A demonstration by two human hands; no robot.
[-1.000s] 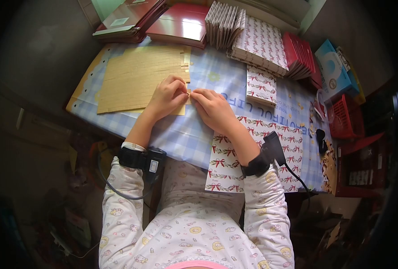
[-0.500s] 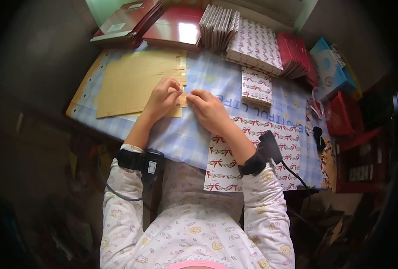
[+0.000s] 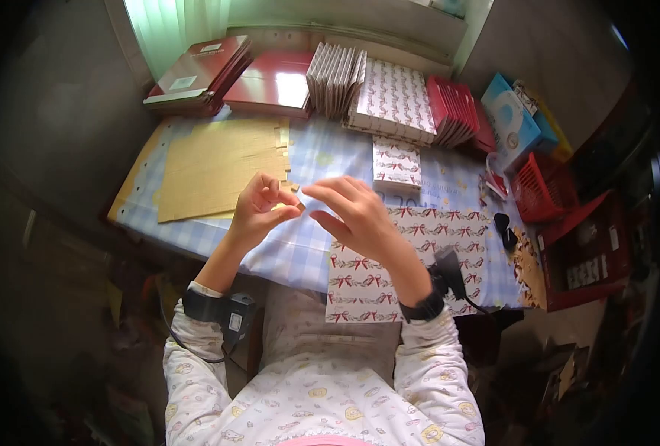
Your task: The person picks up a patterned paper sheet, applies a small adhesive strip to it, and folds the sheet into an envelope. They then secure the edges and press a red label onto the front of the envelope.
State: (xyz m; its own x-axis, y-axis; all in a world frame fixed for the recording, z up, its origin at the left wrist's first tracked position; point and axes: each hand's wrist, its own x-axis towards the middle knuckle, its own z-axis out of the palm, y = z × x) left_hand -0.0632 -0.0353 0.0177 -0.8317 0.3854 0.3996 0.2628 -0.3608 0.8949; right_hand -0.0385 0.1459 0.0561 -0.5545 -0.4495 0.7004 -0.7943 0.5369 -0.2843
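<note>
My left hand (image 3: 257,212) is raised over the front of the table, thumb and forefinger pinching a small tan piece (image 3: 301,207) that looks like tape or paper. Just right of it, my right hand (image 3: 358,214) has its thumb and fingers apart, and I see nothing held there. Behind the left hand lies a tan sheet (image 3: 215,167), small strips jutting from its right edge. A white patterned paper sheet (image 3: 367,286) with red bows and green garlands lies partly beneath my right forearm.
Along the back stand red boxes (image 3: 267,85), folded patterned bags (image 3: 334,82), a patterned stack (image 3: 393,97) and red folded items (image 3: 453,108). A smaller patterned packet (image 3: 397,160) lies before them. At right are a red basket (image 3: 542,189), a blue box (image 3: 512,119) and tan scraps (image 3: 527,267).
Both hands have moved off the tan sheet's right edge, toward me. The left now shows a small tan piece pinched in it, and the right hand's fingers have spread. The camera view has shifted.
</note>
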